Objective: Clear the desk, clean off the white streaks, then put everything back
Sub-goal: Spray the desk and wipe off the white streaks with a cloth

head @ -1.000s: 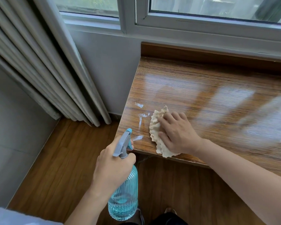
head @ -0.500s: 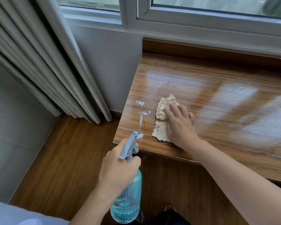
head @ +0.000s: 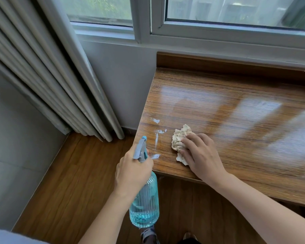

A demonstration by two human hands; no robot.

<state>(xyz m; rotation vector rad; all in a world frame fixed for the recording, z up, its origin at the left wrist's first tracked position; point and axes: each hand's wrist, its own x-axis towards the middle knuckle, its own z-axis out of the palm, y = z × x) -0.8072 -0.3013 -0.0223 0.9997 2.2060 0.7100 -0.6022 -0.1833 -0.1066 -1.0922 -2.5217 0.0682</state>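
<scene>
Grey pleated curtains point(head: 48, 81) hang at the left, reaching down to the wooden floor point(head: 74, 182). A white-framed window point(head: 143, 20) runs across the top, with green leaves blurred beyond the glass, and a pale grey wall point(head: 120, 81) lies below its sill. At the bottom edge a shoe point(head: 149, 235) stands on the floor, and a bit of pale cloth point(head: 11, 237) fills the lower left corner.
</scene>
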